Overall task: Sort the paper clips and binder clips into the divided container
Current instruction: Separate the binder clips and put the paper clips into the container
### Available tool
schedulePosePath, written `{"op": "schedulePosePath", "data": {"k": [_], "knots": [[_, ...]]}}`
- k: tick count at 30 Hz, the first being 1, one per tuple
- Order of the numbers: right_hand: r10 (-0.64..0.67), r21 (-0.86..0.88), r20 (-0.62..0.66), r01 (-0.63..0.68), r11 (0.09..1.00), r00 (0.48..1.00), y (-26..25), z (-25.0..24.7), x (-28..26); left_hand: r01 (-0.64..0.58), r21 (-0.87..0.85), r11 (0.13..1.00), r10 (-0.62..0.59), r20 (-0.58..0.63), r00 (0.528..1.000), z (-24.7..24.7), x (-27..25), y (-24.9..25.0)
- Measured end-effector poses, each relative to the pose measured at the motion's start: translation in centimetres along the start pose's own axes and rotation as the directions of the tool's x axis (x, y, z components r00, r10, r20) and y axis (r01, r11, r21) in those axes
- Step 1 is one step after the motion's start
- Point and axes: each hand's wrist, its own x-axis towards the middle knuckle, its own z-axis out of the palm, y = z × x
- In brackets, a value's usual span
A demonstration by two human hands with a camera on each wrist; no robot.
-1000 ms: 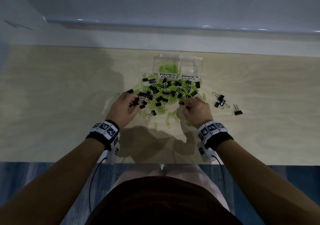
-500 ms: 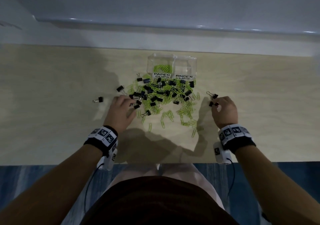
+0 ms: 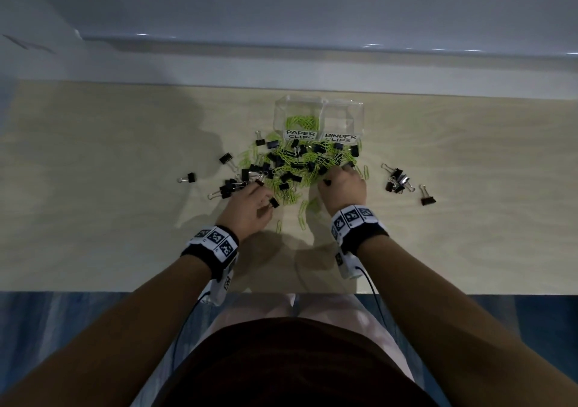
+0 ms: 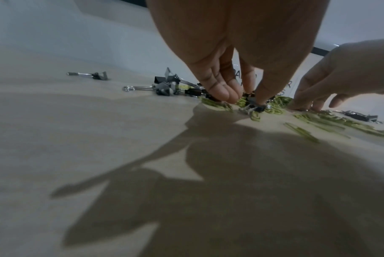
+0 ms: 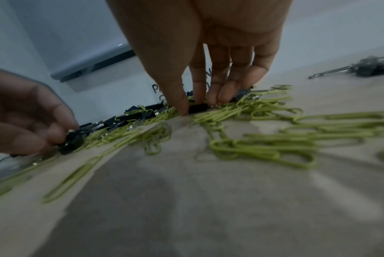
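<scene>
My right hand [image 3: 344, 187] has swung back from the 3 o'clock binder clips [image 3: 398, 181] into the pile [image 3: 297, 165]. Its fingertips pinch a black clip [image 5: 198, 107], I think; my left hand [image 3: 247, 208] pinches another [image 3: 274, 202].

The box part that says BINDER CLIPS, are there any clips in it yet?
No, the BINDER CLIPS compartment looks empty in the head view, while green paper clips lie only in the PAPER CLIPS side.

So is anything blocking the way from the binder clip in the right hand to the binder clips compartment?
Nothing upright does. Between the right hand and the compartment labelled binder clips lies only the flat pile of clips; the container's top looks open.
</scene>
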Motion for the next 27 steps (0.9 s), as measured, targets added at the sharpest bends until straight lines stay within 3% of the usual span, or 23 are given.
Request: {"op": "schedulePosePath", "data": {"k": [4,7,10,13,16,18,20,23,25,27], "knots": [[0.002,0.127,0.025,-0.005,0.992,1.0,0.3,-0.5,-0.4,-0.014,0.058,0.998,0.013,0.028,1.0,1.1,0.5,0.7],[0.021,0.314,0.087,-0.047,0.948,0.996,1.1,-1.7,-1.0,0.014,0.038,0.999,-0.014,0.006,1.0,1.6,0.9,1.3],[0.084,0.502,0.149,-0.148,0.852,0.985,2.4,-2.9,-1.3,0.023,-0.037,0.999,-0.025,-0.053,0.998,1.0,0.6,1.5],[0.176,0.663,0.196,-0.263,0.7,0.965,4.7,-3.8,-0.8,0.119,-0.103,0.987,-0.137,-0.186,0.973,-0.6,0.1,0.6],[0.3,0.701,0.194,-0.346,0.624,0.934,7.8,-4.8,-0.3,0.157,-0.064,0.986,-0.169,-0.296,0.94,-2.3,-0.5,-1.9],[0.365,0.711,0.174,-0.373,0.597,0.915,10.0,-5.2,-0.1,0.159,0.039,0.987,-0.14,-0.305,0.942,-2.8,-1.0,-3.4],[0.361,0.662,0.126,-0.349,0.664,0.924,11.6,-5.4,-0.1,0.124,0.122,0.985,-0.084,-0.291,0.953,-2.7,-1.5,-3.8],[0.224,0.387,0.032,-0.218,0.896,0.974,12.1,-5.9,-1.0,0.031,0.096,0.995,-0.016,-0.15,0.989,-1.6,-2.5,-2.7],[0.132,0.251,0.016,-0.132,0.959,0.991,11.5,-6.1,-2.0,0.005,0.102,0.995,-0.008,0.021,1.0,-0.6,-2.8,-2.0],[0.059,0.182,0.089,-0.075,0.98,0.994,10.3,-5.7,-3.4,-0.003,0.148,0.989,-0.015,0.122,0.992,0.2,-2.6,-1.4]]}}
